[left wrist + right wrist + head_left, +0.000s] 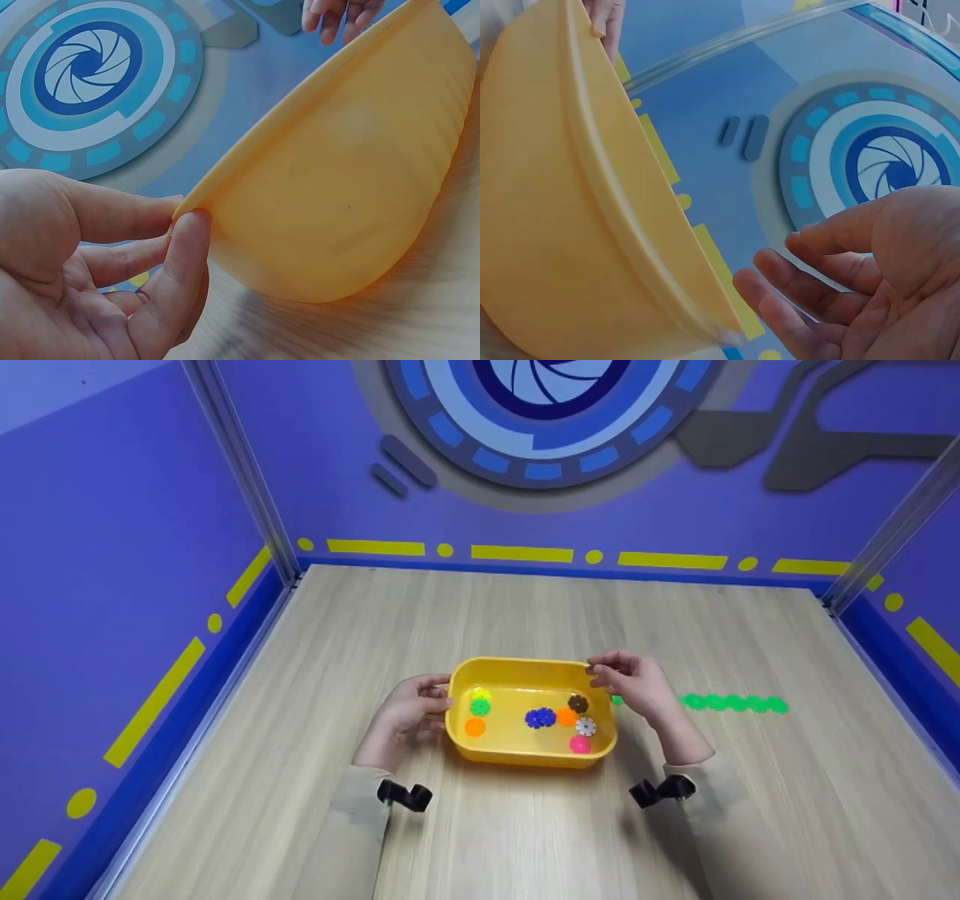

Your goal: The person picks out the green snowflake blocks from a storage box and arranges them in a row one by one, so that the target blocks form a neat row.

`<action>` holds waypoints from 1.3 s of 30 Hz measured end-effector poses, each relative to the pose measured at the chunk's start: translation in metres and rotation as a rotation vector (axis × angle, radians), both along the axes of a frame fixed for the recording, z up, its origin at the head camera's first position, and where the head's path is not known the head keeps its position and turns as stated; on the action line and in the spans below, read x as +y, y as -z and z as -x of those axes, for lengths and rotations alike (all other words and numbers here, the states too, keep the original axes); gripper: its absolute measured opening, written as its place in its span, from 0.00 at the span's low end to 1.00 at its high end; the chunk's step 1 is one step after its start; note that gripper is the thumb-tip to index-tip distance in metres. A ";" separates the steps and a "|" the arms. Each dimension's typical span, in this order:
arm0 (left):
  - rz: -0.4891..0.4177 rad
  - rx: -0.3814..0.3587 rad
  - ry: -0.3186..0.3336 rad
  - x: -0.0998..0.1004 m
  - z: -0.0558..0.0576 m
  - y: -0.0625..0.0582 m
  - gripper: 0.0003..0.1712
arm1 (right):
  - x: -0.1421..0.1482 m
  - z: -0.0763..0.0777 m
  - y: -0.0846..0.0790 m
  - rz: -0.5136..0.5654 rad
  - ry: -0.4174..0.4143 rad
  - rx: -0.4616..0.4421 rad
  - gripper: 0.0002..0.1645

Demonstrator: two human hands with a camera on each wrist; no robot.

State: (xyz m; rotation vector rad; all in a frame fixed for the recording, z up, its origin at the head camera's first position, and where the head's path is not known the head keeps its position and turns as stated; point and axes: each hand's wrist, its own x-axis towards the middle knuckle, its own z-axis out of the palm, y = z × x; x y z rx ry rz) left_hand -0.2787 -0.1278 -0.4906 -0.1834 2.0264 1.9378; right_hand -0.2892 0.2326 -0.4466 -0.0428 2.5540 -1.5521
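Observation:
A yellow plastic tub sits on the wooden table, and one end is tilted up in the left wrist view. My left hand pinches its left rim between thumb and fingers; those fingers show at the rim's edge. Over by the tub's right rim is my right hand, its fingers loosely bent with a gap to the yellow wall in the right wrist view. Inside lie small notched plastic discs, among them a green disc, a brown disc, a white disc and linked blue discs.
To the right of the tub, a row of linked green discs lies on the table, partly hidden by my right hand. Blue printed panels wall the table at the back and both sides.

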 end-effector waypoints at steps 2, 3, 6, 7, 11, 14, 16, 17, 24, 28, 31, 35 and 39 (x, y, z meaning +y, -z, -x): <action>0.005 -0.008 -0.004 0.000 0.000 0.000 0.29 | -0.007 0.001 0.001 -0.005 -0.020 0.003 0.20; 0.008 -0.012 -0.006 0.000 0.000 0.000 0.29 | -0.010 0.001 0.001 -0.006 -0.030 0.006 0.20; 0.024 -0.020 -0.012 0.001 0.001 -0.001 0.30 | -0.021 0.003 0.002 -0.015 -0.063 0.015 0.19; 0.023 -0.025 -0.014 0.001 0.001 -0.001 0.30 | -0.025 0.004 0.002 -0.020 -0.074 0.021 0.18; 0.025 -0.025 -0.012 0.000 0.001 -0.002 0.30 | -0.042 0.005 0.003 -0.029 -0.115 0.014 0.16; 0.023 -0.021 -0.007 0.000 0.000 -0.002 0.29 | -0.054 0.005 0.004 -0.041 -0.152 0.023 0.14; 0.021 -0.014 -0.002 0.000 0.000 -0.002 0.29 | -0.062 0.005 0.005 -0.053 -0.181 0.046 0.13; 0.020 -0.011 0.001 0.000 -0.001 -0.003 0.29 | -0.066 0.005 0.005 -0.061 -0.189 0.051 0.13; 0.006 -0.001 0.018 0.000 -0.001 -0.004 0.30 | -0.092 0.004 0.006 -0.131 -0.223 0.035 0.15; 0.018 0.001 0.022 0.000 0.000 -0.003 0.30 | -0.104 0.006 0.007 -0.176 -0.236 0.031 0.13; 0.019 0.008 0.022 0.000 0.001 -0.002 0.30 | -0.113 0.007 0.010 -0.208 -0.248 0.027 0.12; 0.003 0.012 0.011 0.000 0.002 -0.001 0.31 | -0.124 0.010 0.013 -0.240 -0.260 0.028 0.13; -0.004 0.006 0.001 0.000 0.002 0.000 0.31 | -0.134 0.013 0.017 -0.273 -0.285 0.038 0.13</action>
